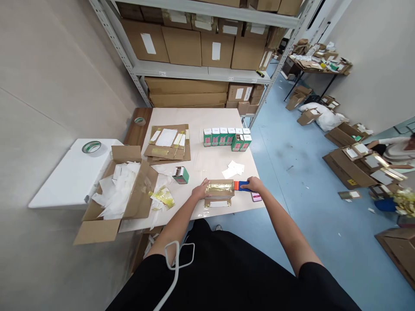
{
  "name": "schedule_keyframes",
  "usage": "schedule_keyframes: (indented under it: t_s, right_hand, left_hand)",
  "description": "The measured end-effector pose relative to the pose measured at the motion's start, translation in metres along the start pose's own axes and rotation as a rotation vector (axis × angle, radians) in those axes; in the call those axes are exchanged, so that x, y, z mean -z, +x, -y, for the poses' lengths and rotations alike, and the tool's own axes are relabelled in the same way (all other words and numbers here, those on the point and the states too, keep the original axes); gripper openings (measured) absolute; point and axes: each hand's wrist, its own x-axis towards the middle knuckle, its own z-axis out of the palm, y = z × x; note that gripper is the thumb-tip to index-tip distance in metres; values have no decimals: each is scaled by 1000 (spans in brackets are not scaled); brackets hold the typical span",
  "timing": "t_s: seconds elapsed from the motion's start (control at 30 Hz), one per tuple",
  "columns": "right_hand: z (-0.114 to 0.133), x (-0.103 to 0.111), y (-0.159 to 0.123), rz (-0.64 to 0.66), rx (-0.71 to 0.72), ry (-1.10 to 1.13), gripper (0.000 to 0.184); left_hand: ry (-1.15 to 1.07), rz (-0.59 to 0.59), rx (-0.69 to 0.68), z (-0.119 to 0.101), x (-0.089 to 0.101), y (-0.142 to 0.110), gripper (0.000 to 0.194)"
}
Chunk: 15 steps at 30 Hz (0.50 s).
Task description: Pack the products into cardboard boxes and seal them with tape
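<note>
A small cardboard box sealed with shiny yellowish tape lies near the front edge of the white table. My left hand rests against the box's left end, fingers laid on it. My right hand is closed round an orange and blue tape dispenser at the box's right end. A pink-cased phone lies just under my right hand.
A row of green and white cartons stands at the back right of the table, one more carton left of the box. Flattened cardboard, tape rolls, an open box of paper, shelving. Another person sits at right.
</note>
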Motion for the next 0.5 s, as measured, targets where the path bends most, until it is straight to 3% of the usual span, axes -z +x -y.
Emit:
schedule_keyframes:
  t_s: [0.27, 0.5]
  right_hand:
    - [-54, 5, -5, 19, -136, 4, 50]
    - [-50, -8, 2, 20, -175, 13, 51]
  left_hand:
    - [0, 15, -1, -1, 2, 0, 104]
    - [0, 22, 10, -3, 3, 1, 104]
